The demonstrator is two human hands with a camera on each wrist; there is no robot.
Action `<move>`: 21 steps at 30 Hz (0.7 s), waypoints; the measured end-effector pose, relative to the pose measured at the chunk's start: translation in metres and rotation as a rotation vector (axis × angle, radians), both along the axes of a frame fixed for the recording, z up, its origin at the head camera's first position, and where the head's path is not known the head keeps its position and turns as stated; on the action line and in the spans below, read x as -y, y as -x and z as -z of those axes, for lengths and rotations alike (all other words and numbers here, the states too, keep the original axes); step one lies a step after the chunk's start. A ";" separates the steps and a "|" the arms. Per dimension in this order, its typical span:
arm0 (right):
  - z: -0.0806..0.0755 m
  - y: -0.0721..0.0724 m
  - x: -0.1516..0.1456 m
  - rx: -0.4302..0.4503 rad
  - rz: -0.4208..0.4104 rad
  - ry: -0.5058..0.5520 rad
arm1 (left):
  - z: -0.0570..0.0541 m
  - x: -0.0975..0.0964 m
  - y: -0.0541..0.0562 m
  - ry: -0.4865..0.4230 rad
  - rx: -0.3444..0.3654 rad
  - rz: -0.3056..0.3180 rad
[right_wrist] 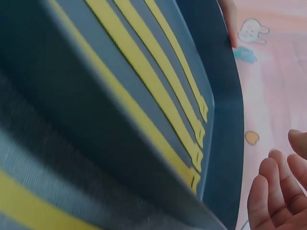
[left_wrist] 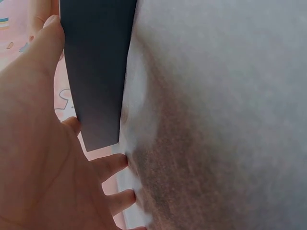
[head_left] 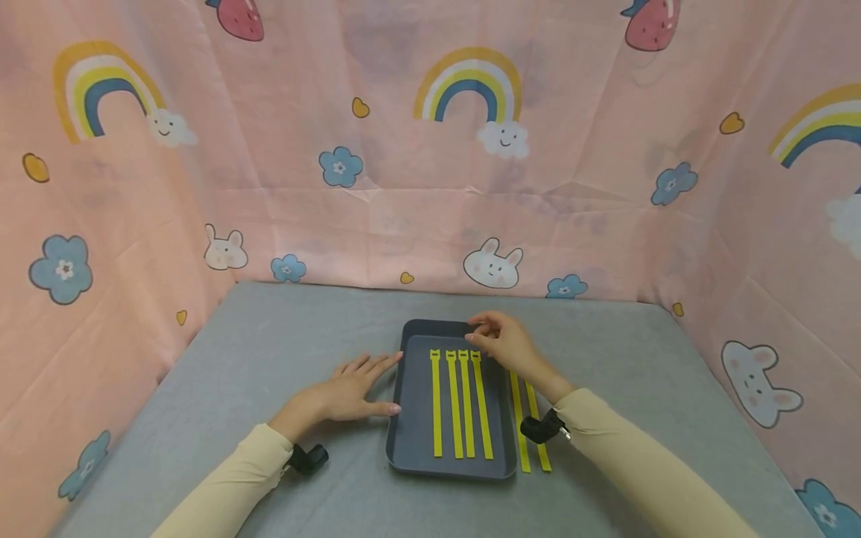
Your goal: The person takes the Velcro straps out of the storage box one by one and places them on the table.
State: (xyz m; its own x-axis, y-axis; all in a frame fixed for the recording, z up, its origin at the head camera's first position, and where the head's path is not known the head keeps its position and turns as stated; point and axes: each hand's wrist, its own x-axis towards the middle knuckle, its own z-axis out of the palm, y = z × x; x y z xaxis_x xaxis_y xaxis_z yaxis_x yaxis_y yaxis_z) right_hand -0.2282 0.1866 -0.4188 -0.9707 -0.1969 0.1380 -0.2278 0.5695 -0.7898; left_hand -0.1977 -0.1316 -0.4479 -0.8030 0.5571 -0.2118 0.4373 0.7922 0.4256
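Several yellow strap cable ties (head_left: 454, 411) with slotted heads lie lengthwise in a dark grey rectangular tray (head_left: 413, 403). At the tray's left rim is my left hand (head_left: 343, 394), fingers spread, thumb and fingertips right at the edge. The left wrist view shows that hand (left_wrist: 38, 129) beside the tray's outer wall (left_wrist: 98, 72). Over the far right corner hovers my right hand (head_left: 507, 344), fingers loosely bent. In the right wrist view, the thumb and fingers of this hand (right_wrist: 280, 196) stand apart with nothing between them, near the tray's far wall (right_wrist: 225, 120).
Two more yellow cable ties (head_left: 521, 433) lie on the grey table (head_left: 323, 317) close to the tray's right side, partly hidden by my right forearm. A pink patterned curtain (head_left: 403, 224) borders the table at the back and both sides.
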 end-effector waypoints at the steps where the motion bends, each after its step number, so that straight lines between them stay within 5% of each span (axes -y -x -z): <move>1: 0.001 0.001 0.002 0.000 -0.006 0.001 | 0.000 0.000 0.000 0.001 0.000 0.000; 21: 0.015 0.002 0.039 0.065 -0.043 0.031 | -0.005 -0.003 -0.003 -0.004 0.005 -0.018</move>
